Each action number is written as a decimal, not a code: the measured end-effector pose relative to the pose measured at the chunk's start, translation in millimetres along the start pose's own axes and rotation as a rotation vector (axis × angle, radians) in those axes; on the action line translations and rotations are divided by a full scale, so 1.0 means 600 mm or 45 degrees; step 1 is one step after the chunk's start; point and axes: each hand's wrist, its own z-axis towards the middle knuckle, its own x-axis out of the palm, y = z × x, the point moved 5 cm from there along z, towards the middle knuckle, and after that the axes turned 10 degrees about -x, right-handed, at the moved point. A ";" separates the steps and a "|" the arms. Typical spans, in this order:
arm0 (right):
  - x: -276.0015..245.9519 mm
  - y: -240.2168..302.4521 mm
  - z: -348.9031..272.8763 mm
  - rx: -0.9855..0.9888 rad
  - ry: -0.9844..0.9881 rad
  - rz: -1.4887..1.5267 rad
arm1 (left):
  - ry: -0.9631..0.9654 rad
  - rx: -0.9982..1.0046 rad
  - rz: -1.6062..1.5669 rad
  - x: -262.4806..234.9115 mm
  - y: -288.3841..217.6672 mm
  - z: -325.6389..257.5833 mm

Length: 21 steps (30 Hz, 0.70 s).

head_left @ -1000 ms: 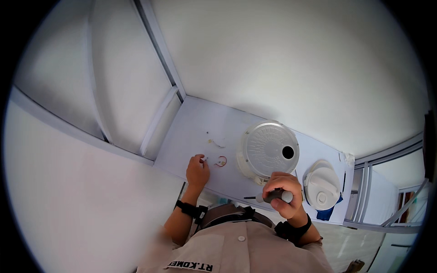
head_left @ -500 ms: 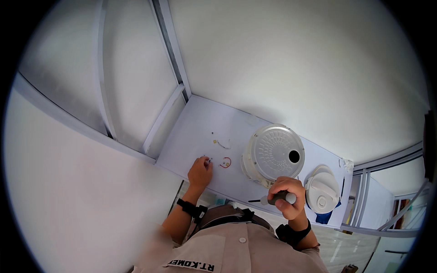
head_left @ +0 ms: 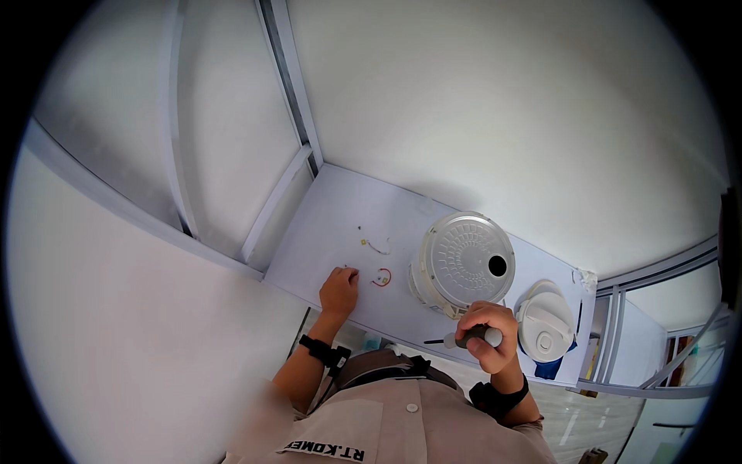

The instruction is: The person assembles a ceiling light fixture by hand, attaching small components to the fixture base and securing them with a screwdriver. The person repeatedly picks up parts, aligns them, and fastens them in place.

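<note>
My right hand (head_left: pixel 490 332) is closed around the dark grip of a screwdriver (head_left: pixel 473 337), its thin shaft pointing left past the table's front edge. Beside that hand stands a round white appliance body (head_left: pixel 418 271), with a pale perforated plate (head_left: pixel 462 259) on top and one dark round hole in it. My left hand (head_left: pixel 338 291) rests on the tabletop with its fingers curled together. Whatever its fingertips pinch, if anything, is too small to make out. Just right of them lies a red wire loop (head_left: pixel 389 277) with small bits by it.
A white lid (head_left: pixel 544 329) with a raised handle lies at the right, over something blue (head_left: pixel 549 370). A small yellow part with a thin wire (head_left: pixel 375 247) lies farther back. The white table (head_left: pixel 332 209) meets a wall behind and frame bars at the left.
My left hand's fingers have drawn in, and the small bits seen at its fingertips are now mostly hidden. The right hand and screwdriver stay almost where they were.
</note>
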 end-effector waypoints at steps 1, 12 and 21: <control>-0.001 0.000 -0.001 -0.001 -0.002 0.000 | -0.002 0.018 0.000 0.002 0.004 0.001; -0.024 0.005 -0.008 -0.008 -0.051 -0.029 | 0.057 0.016 -0.578 -0.037 -0.006 -0.008; -0.046 0.018 -0.016 -0.042 -0.195 0.012 | 0.888 -0.485 -1.915 -0.097 -0.136 -0.034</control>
